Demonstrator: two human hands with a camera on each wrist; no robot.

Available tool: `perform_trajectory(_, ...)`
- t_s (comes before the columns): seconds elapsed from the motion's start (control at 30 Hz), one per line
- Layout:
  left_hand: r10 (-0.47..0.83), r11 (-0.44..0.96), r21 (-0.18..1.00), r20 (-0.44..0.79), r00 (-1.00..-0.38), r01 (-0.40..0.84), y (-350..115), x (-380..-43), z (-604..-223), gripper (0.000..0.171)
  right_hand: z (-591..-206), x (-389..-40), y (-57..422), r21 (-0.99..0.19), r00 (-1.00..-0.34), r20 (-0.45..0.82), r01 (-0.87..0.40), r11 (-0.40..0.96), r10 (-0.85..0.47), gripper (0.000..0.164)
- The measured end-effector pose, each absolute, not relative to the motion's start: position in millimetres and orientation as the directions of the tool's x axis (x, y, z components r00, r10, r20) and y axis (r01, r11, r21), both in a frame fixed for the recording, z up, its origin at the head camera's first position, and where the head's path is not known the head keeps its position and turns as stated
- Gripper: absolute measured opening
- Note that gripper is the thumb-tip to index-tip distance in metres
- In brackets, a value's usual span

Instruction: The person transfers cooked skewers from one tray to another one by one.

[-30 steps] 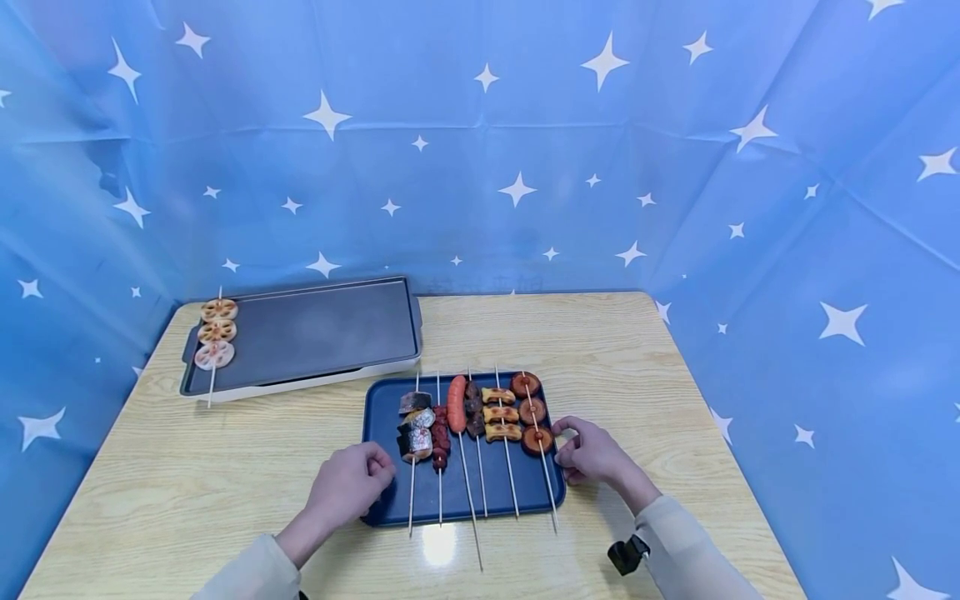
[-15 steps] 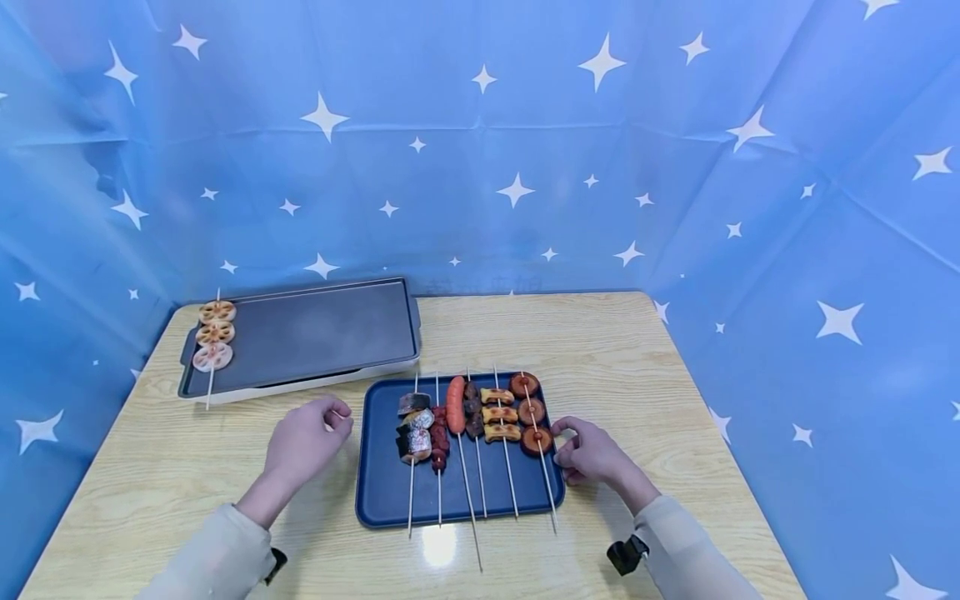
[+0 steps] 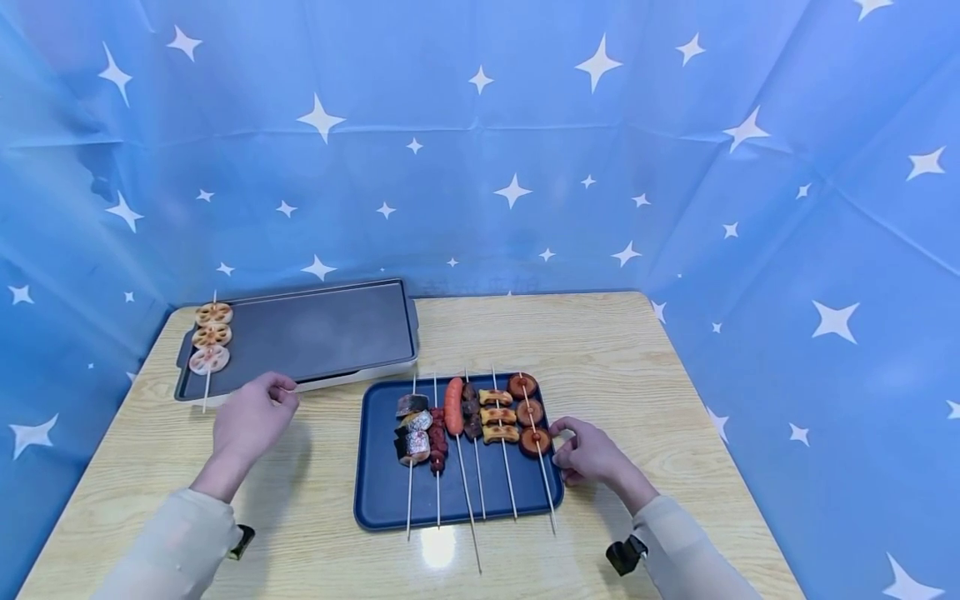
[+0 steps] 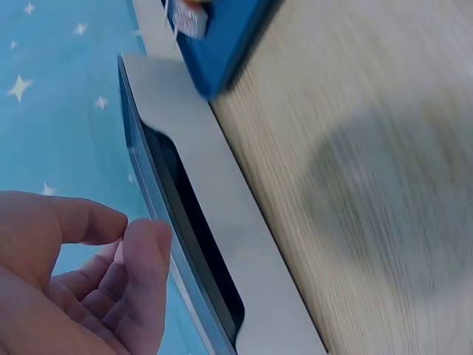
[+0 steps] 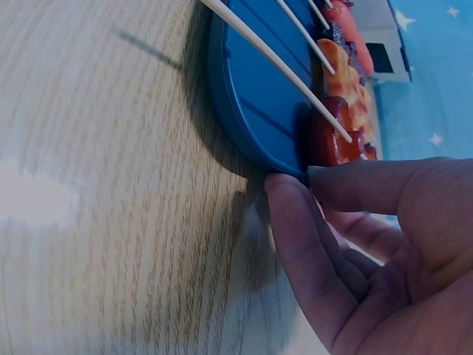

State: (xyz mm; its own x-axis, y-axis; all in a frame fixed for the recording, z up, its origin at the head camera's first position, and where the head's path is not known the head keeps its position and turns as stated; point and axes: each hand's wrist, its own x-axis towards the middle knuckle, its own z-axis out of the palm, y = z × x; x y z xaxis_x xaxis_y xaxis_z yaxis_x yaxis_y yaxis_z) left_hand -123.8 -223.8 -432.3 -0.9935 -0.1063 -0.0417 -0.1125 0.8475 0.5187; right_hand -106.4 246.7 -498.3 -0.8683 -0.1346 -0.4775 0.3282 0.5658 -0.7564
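Note:
My right hand [image 3: 592,454] pinches the right rim of the blue tray [image 3: 386,504] between thumb and fingers, beside a skewer of round brown mushroom-like slices [image 3: 528,412]. Also on the tray are skewers of yellow pieces [image 3: 498,417], dark chunks [image 3: 472,408], a red sausage [image 3: 453,406], dark red meat [image 3: 438,442] and silvery fish-like chunks [image 3: 412,429]. Loosely curled and holding nothing, my left hand [image 3: 251,421] is over the table by the front edge of the grey griddle [image 3: 315,333]. A lotus root skewer [image 3: 211,335] lies on the griddle's left end.
All of this stands on a wood-grain table [image 3: 592,350]. A blue curtain [image 3: 420,167] printed with white stars hangs behind and at both sides. Several skewer sticks reach past the tray's front rim.
My left hand has left the tray's left side and moved left, up to the griddle's front edge. The tray's left end has shifted slightly. My right hand has stayed at the rim.

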Motion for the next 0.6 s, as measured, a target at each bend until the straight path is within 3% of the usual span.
perform_trajectory(0.3,-0.226,0.865,0.462,0.009,-0.974,-0.196,-262.8,-130.4,-433.0,0.028,-499.2,-106.8,246.1,-0.752,-0.870,-0.475,0.326,0.574,-0.129,0.034)
perform_trajectory(0.6,-0.338,0.840,0.417,-0.096,-0.936,-0.346,-308.9,-123.2,-433.8,0.032,-497.7,-106.7,246.0,-0.758,-0.868,-0.477,0.327,0.565,-0.138,0.034)
